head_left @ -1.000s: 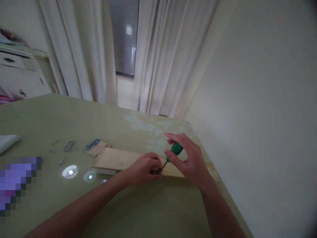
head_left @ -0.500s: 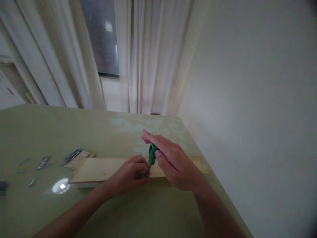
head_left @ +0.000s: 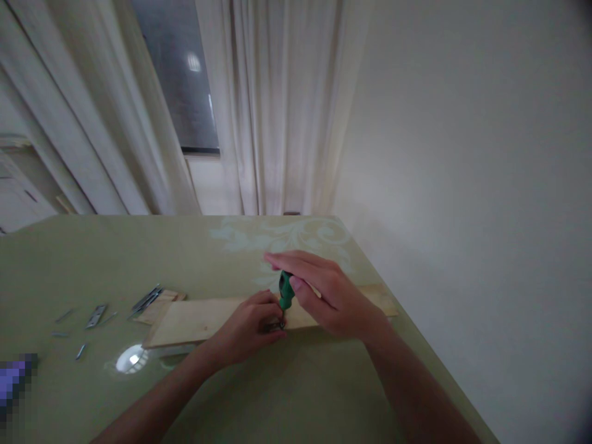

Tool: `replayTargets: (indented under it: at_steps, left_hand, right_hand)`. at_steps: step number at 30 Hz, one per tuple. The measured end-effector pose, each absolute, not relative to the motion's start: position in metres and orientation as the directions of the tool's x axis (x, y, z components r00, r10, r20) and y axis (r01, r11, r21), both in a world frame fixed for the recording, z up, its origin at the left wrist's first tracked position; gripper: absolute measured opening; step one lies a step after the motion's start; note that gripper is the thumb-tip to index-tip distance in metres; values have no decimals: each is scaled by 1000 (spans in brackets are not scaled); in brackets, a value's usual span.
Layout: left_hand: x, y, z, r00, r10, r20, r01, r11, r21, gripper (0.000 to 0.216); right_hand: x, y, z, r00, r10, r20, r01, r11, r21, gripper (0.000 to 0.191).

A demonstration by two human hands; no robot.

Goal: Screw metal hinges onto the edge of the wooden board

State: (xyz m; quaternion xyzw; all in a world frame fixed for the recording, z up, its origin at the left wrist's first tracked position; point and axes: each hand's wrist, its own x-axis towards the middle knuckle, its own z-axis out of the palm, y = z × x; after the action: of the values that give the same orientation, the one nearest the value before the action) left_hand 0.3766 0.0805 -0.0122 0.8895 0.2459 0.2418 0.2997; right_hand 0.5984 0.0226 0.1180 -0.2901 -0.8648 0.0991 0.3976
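Note:
A pale wooden board (head_left: pixel 198 317) lies lengthwise on the green table (head_left: pixel 259 401). My right hand (head_left: pixel 330 293) is closed around the top of a green-handled screwdriver (head_left: pixel 285 290), palm over its end and thumb along its side. The screwdriver stands nearly upright, its tip at the board's near edge. Close by the tip, my left hand (head_left: pixel 250 327) pinches a small dark metal piece (head_left: pixel 272 325) against that edge. The fingers partly cover this piece, so its exact kind is hidden.
Left of the board lie small wood pieces (head_left: pixel 160 306) with metal strips (head_left: pixel 147 298) on top. Farther left are a metal hinge or plate (head_left: pixel 96 316) and several small metal bits (head_left: pixel 81 351). A wall (head_left: pixel 462 185) runs along the table's right edge; curtains (head_left: pixel 287 111) hang behind.
The camera view has shifted, so the table items appear farther right. My right hand has tilted flatter over the screwdriver, which stays at the same spot on the board.

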Motion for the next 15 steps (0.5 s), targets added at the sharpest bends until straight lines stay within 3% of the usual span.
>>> replayTargets:
  at_steps: [2,6,8,10,12,14,15]
  left_hand:
    - [377,81,-13,761,583,285,300,-706,641,6]
    - [377,82,-21,750,601,275,320,-694,645,8]
    - [377,82,-23,744,611,270,319,-681,660,6]
    - [378,82,-22,746,606,274,312,-682,661,6]
    - [378,82,-21,747,601,284,305,-689,657,6]
    - [378,82,-21,743,607,282,305,-682,665,6]
    - [378,81,-21,739,615,274,308,-670,675,8]
  right_hand:
    - [599,24,116,-531,577,621,401,816,-416,39]
    - [590,32,101,-384,394,835,652,756,-57,24]
    - [585,30,100,-403,382,832,703,711,15,29]
    - [583,24,106,-444,475,760,661,746,-80,43]
    - [585,17,113,-484,572,662,566,782,-262,52]
    - [587,14,117,-536,619,574,484,782,-392,52]
    - [588,15,116,-548,619,562,481,783,-394,48]
